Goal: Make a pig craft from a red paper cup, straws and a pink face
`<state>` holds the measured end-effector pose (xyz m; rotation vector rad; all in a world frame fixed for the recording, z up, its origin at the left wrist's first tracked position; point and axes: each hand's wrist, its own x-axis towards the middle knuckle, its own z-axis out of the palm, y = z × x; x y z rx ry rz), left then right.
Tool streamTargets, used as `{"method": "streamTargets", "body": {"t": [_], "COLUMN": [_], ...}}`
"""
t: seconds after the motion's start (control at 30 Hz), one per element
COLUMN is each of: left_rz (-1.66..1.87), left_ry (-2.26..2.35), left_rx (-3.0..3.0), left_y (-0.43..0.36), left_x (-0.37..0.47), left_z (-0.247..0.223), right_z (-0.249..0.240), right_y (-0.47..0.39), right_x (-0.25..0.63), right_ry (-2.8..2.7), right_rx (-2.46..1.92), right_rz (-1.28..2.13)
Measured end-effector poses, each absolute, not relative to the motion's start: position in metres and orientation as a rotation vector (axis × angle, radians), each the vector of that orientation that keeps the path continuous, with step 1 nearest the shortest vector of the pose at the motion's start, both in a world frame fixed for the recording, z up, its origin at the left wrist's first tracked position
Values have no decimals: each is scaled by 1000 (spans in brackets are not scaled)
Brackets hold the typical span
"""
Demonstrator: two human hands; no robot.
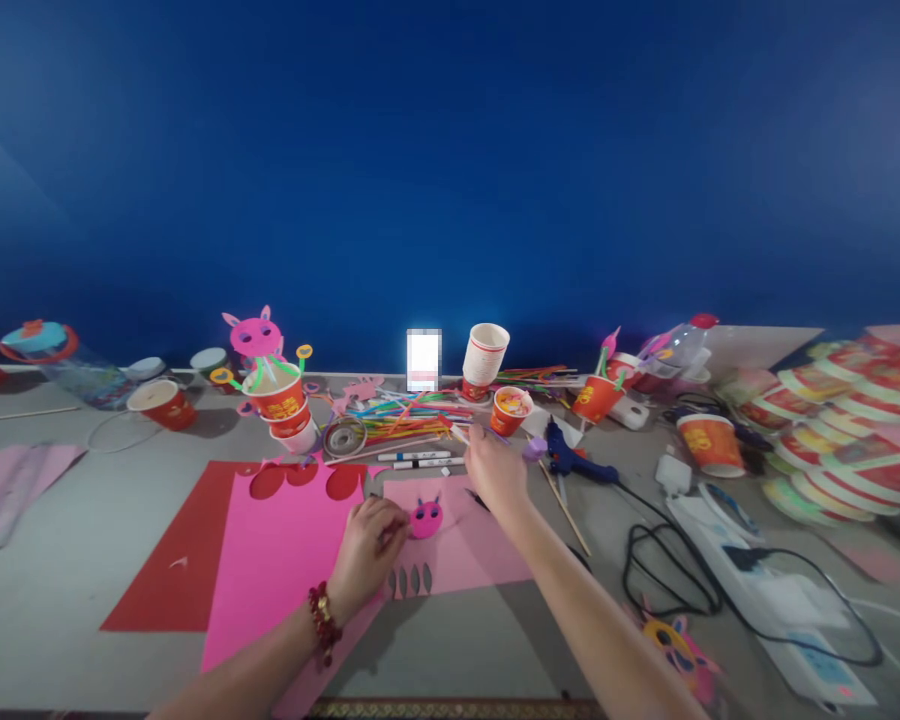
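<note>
My left hand [371, 545] has its fingers pinched at the left edge of a small pink paper animal face [427, 519] with ears and dark eyes. That face is over a light pink sheet [480, 550]. Several grey leaf-shaped cutouts [415, 578] show just below it. Farther forward, my right hand [495, 468] reaches to the near side of a pile of coloured pipe cleaners [412, 415]. Its fingers are closed, and a slim white piece [459, 434] shows at their tips, too small to name. Two white markers [421, 457] lie left of this hand.
A bright pink sheet [285, 560] overlaps a red sheet [169, 560] on the left. Behind stand a decorated cup [277, 400] and stacked paper cups [486, 350]. At right are a blue glue gun [577, 462], its looped cord, a power strip [765, 600] and cup crafts [855, 430].
</note>
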<state>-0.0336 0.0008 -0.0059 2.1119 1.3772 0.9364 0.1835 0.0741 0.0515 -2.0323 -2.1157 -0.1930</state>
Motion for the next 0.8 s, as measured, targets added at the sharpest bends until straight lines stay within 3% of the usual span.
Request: {"method": "streamTargets", "body": {"t": [0.13, 0.3, 0.37, 0.6, 0.8], "left_rz": [997, 1065, 1007, 610, 373], "left_ry": [1312, 973, 848, 868, 775], "left_rx": [2066, 2186, 2293, 2491, 2367], "left_y": [0, 0, 0, 4, 2], "left_x": [-36, -47, -51, -37, -22], "left_z": [0, 15, 26, 72, 66], "right_z": [68, 64, 59, 51, 47], "right_y": [57, 33, 25, 8, 15], "right_x": [190, 210, 214, 191, 184], "right_ry": [-2091, -1307, -1078, -1055, -1160], "right_rx": [-1760, -1017, -874, -713, -791], "right_rz": [16, 1491, 1774, 1965, 1863]}}
